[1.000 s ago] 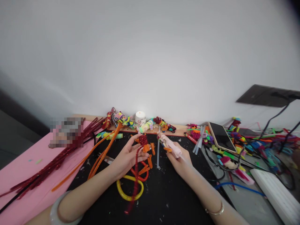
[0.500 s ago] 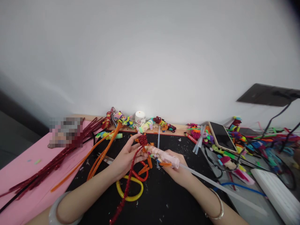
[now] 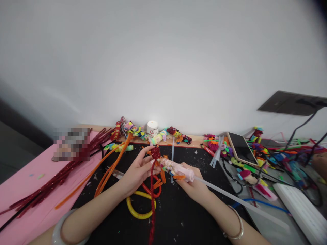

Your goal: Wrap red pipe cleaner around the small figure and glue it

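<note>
My left hand (image 3: 140, 166) is closed, its fingers pinching a small red glittery pipe-cleaner piece (image 3: 155, 152) with orange bits around it. From this piece a long red strand (image 3: 152, 211) hangs down towards me. My right hand (image 3: 194, 183) grips a pale pink glue gun (image 3: 185, 172) with small decorations along its front. Its nozzle end points left, close to the red piece; whether they touch I cannot tell. A long translucent glue stick (image 3: 245, 201) runs out of its back. Under the hands lie a yellow loop (image 3: 139, 215) and a red loop (image 3: 153, 195) on the black mat (image 3: 176, 224).
Red glittery pipe cleaners (image 3: 61, 177) and orange ones (image 3: 104, 180) lie on the left. Small colourful figures (image 3: 159, 137) and a white paper cup (image 3: 152, 128) line the wall. On the right are a phone (image 3: 241, 148), cables and a white keyboard (image 3: 297, 204).
The red strand has swung right and now hangs nearly straight down across the loops. A blurred brownish shape, possibly a hand, has appeared at the right edge. My hands have hardly moved.
</note>
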Available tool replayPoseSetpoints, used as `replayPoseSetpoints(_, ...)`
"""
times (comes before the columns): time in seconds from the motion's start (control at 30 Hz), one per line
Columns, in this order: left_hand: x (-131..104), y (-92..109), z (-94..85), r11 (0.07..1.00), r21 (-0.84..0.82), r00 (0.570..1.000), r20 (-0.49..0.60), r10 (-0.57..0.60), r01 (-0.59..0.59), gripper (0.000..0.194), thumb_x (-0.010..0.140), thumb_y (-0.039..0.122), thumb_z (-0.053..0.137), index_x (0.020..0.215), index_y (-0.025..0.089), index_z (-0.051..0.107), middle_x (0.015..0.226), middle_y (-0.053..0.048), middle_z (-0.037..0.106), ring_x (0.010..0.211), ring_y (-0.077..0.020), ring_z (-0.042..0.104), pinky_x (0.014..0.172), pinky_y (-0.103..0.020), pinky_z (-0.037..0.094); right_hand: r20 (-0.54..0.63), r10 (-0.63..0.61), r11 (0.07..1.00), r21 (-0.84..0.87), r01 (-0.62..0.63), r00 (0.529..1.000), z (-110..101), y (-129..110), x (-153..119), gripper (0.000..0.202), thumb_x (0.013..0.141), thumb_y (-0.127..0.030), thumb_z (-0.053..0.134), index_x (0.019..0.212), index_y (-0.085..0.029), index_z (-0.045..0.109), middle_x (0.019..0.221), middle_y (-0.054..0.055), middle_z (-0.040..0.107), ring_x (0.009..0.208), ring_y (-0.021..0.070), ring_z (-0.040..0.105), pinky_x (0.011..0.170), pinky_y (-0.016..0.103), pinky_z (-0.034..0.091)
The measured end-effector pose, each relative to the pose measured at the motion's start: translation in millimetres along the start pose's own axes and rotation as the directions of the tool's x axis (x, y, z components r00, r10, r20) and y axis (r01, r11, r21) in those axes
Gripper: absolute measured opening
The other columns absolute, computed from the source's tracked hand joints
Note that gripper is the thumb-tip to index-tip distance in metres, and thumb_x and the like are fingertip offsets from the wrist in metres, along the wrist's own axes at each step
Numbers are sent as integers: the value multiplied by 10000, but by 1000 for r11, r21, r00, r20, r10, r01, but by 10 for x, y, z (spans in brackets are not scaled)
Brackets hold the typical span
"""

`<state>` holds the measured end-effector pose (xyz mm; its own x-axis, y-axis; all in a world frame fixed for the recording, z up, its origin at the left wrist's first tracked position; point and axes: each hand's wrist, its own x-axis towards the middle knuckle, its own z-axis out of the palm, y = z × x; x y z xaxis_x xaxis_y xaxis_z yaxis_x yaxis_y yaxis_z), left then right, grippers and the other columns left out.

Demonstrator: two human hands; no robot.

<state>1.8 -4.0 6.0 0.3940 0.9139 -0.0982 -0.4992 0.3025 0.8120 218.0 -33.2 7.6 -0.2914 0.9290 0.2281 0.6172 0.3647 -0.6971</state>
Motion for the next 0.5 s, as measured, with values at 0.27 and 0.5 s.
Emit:
replayPoseSetpoints(0.27, 6, 1, -4, 1000, 2, 1000, -7, 7, -7, 455, 813, 207, 647, 1215, 328, 473, 973, -18, 599, 732, -107, 638, 785, -292, 516, 0, 3, 999, 36, -3, 1000, 8, -1, 2, 107, 811, -212, 523, 717, -208, 472, 658, -38, 490, 576, 120, 481, 527, 226, 364)
replayPoseSetpoints(0.5, 0, 16, 3, 1000, 4, 999, -27, 17, -17, 477, 795, 211, 668, 1212, 331, 472, 957, -12, 587, 732, -126, 649, 797, -333, 516, -28, -12, 1000, 29, 13, 1000, 6, 7, 17, 178, 838, -247, 505, 673, -214, 449, 625, -44, 445, 535, 117, 452, 505, 231, 363)
